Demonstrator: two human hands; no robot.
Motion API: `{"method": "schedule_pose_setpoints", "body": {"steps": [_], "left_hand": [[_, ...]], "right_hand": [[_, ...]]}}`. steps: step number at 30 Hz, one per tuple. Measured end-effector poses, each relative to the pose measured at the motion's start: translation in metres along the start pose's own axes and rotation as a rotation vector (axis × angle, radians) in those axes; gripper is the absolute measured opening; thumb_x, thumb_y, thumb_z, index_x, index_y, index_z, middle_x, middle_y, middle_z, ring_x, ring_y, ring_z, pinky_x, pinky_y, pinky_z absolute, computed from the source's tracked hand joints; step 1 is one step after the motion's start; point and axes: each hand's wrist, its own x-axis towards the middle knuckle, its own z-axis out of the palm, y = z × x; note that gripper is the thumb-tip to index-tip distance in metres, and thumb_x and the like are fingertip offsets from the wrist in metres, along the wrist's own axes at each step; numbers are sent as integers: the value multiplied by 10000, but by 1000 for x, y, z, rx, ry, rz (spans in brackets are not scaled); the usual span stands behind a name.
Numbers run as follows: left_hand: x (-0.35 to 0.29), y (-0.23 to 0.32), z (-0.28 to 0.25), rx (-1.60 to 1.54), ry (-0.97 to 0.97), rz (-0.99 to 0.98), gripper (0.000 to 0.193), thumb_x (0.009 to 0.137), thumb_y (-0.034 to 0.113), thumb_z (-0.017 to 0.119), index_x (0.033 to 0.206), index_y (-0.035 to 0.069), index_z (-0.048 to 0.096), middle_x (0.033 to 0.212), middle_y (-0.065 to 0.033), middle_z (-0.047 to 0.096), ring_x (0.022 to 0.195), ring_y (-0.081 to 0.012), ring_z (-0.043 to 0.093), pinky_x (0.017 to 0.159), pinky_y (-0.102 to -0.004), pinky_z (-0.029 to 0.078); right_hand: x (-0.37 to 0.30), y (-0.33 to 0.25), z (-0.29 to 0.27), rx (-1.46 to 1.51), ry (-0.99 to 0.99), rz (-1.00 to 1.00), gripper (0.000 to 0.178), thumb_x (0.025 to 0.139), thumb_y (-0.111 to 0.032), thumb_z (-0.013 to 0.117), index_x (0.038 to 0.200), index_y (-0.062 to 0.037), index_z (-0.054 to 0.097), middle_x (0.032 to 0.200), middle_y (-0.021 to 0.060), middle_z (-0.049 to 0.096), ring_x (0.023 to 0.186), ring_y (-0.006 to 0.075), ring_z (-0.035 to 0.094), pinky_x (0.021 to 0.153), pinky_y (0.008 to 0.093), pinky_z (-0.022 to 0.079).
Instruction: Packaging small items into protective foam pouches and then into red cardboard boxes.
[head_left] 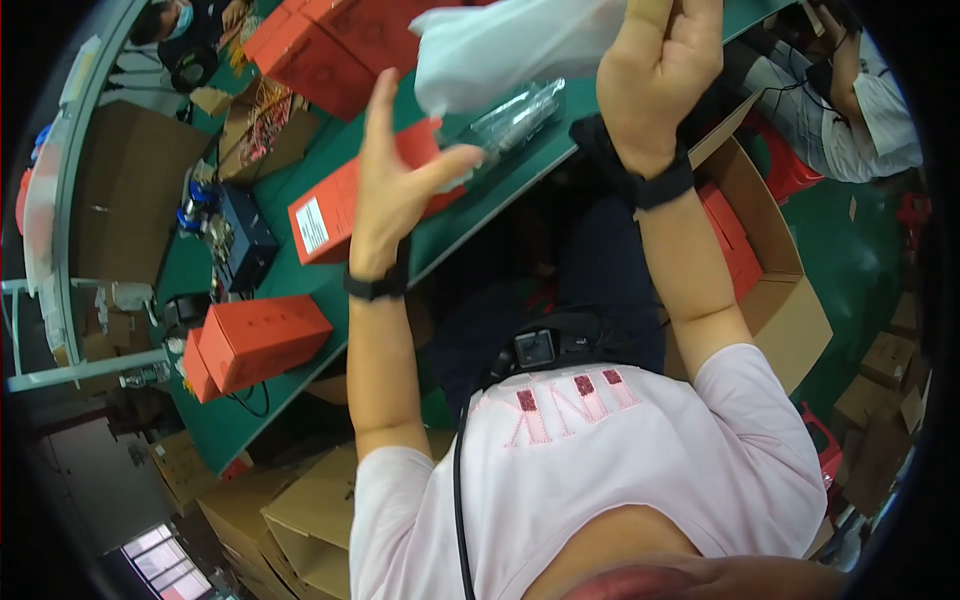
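A white, cloudy plastic-wrapped bundle (pixel 510 55) is held up over the far part of the green table (pixel 440 240). My right hand (pixel 663 75) is closed at the bundle's right end, its fingertips partly cut off by the upper edge. My left hand (pixel 395 190) is open, thumb and fingers apart, in front of an orange box (pixel 328 208) with a white label. That box lies on the table, partly hidden by the hand. Between the two hands, a clear plastic packet (pixel 520 115) rests on the table, just below the bundle.
Larger orange boxes (pixel 330 50) stand at the back, beside a carton of colourful small parts (pixel 265 130). More orange boxes (pixel 262 345) and a dark blue device (pixel 245 235) are at left. An open carton (pixel 775 240) holding orange boxes stands right. Other people sit nearby.
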Motion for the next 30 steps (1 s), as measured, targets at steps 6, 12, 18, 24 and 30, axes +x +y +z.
{"method": "schedule_pose_setpoints", "body": {"steps": [6, 12, 18, 24, 30], "left_hand": [[-19, 77, 10, -1028, 16, -398, 516, 985, 297, 590, 1405, 40, 435, 1264, -167, 613, 1004, -298, 688, 778, -400, 604], [-62, 80, 10, -676, 355, -204, 472, 913, 107, 673, 1328, 8, 472, 1168, -109, 602, 1093, -200, 603, 999, -360, 465], [-76, 65, 19, -603, 441, -244, 448, 957, 201, 658, 1323, 13, 480, 1188, -121, 611, 1069, -215, 622, 916, -368, 513], [-88, 54, 5, -1044, 423, -309, 418, 1026, 370, 552, 1259, 23, 535, 1163, -147, 647, 992, -253, 673, 657, -363, 579], [-96, 58, -1, -806, 298, -113, 417, 1046, 330, 536, 1300, -2, 516, 1172, -138, 645, 1015, -232, 662, 757, -377, 570]], "right_hand": [[12, 19, 32, 820, 233, -601, 231, 941, -128, 678, 1098, -4, 561, 1028, 89, 603, 957, 171, 570, 877, 288, 451], [8, -9, -108, 49, -604, 159, 256, 906, -205, 742, 1050, 2, 699, 939, 45, 665, 885, 118, 601, 812, 238, 462], [-21, -23, -97, 227, -573, -53, 183, 851, -151, 798, 865, 1, 698, 765, 89, 639, 713, 199, 598, 614, 284, 472], [-19, -18, -111, 612, -1077, 636, 270, 1047, -104, 506, 1175, 73, 664, 1015, 56, 713, 929, 87, 639, 841, 222, 490], [-37, -4, -101, 597, -1204, 688, 308, 1024, -90, 543, 1283, 55, 625, 1113, 56, 713, 1017, 103, 641, 910, 259, 505]]}}
